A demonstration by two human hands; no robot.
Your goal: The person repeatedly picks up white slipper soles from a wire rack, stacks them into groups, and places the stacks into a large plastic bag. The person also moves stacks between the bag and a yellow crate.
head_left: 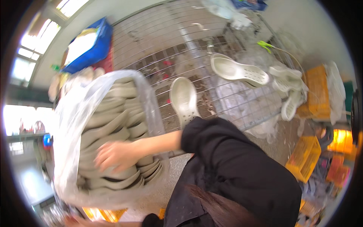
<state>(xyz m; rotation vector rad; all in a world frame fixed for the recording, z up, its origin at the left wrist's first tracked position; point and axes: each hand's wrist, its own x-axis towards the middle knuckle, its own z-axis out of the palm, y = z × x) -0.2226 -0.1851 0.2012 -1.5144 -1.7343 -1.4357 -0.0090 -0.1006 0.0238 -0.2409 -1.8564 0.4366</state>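
A large clear plastic bag (68, 151) on the left stands open, packed with stacked beige shoe soles (113, 125). Across it reaches my right hand (117, 156), blurred by motion, its fingers apart and loosely bent over the soles. I cannot tell whether it touches them; nothing shows in its grasp. My left hand (77, 221) is low at the bottom left edge, below the bag, smeared and partly cut off. Beside my right sleeve, a single pale sole (184, 96) lies on the wire mesh rack (166, 49). Further right lie more overlapping pale soles (238, 72).
A blue bin (90, 47) stands at the far left. White soles (289, 85) are heaped at the rack's right, near a green-nozzled air gun (264, 46) with a hose. Yellow crates (304, 157) stand on the right. Plastic film (242, 100) shows beneath the mesh.
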